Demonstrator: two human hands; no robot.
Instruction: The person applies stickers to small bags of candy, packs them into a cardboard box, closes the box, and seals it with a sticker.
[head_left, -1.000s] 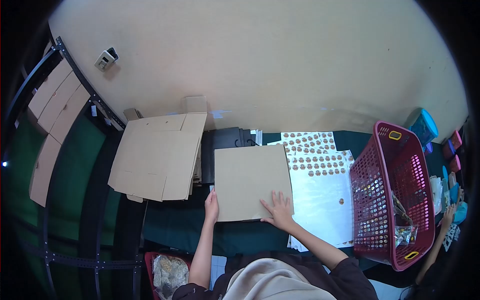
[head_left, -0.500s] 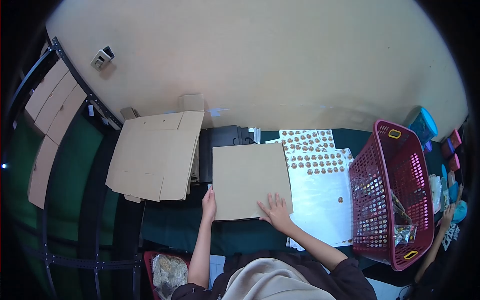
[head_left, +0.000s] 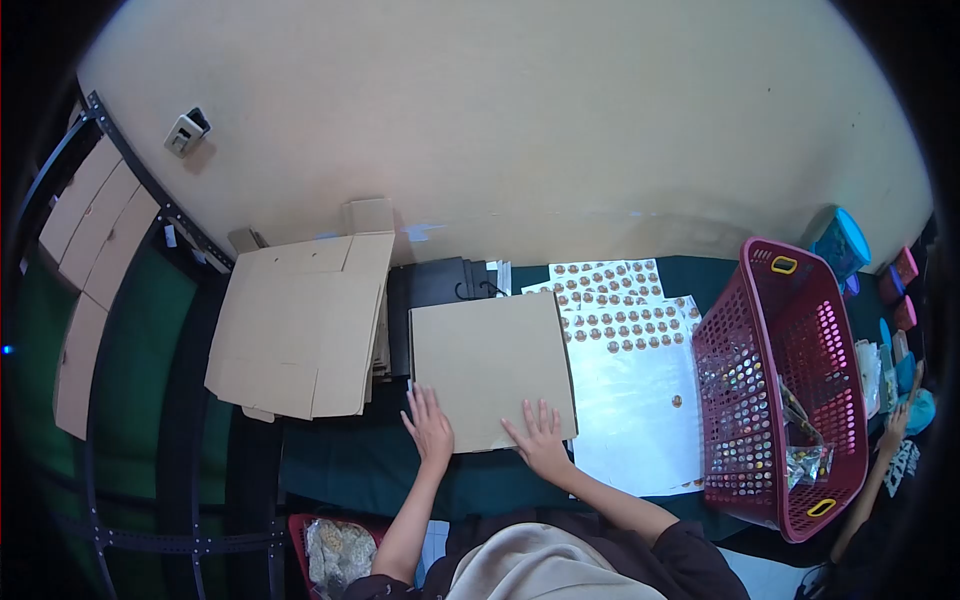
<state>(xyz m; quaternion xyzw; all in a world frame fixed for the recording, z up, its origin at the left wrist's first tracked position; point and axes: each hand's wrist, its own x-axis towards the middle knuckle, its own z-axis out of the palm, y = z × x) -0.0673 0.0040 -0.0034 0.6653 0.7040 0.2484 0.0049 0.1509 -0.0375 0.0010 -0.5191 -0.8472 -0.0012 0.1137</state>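
Observation:
A closed, flat cardboard box (head_left: 490, 355) lies in front of me on the dark green cloth. My left hand (head_left: 430, 425) rests with fingers spread on its near left corner. Toward the near right corner, my right hand (head_left: 540, 440) lies flat on the lid, fingers apart. Sheets of round stickers (head_left: 630, 325) spread out to the right of the box, partly under its edge. On the left is a stack of flattened cardboard boxes (head_left: 290, 320), with dark folders (head_left: 430, 280) between it and the wall side of the box.
At the right stands a maroon plastic basket (head_left: 740, 400) holding shiny packets. A blue-lidded container (head_left: 842, 243) is behind it, and another person's hand (head_left: 893, 425) shows at the far right. A metal shelf rack (head_left: 95, 400) with boxes rises at left; a red bin (head_left: 300, 540) sits below.
My left hand has gone from holding the box's left side to lying spread on its top. My right hand stays flat on the box. The view has shifted slightly.

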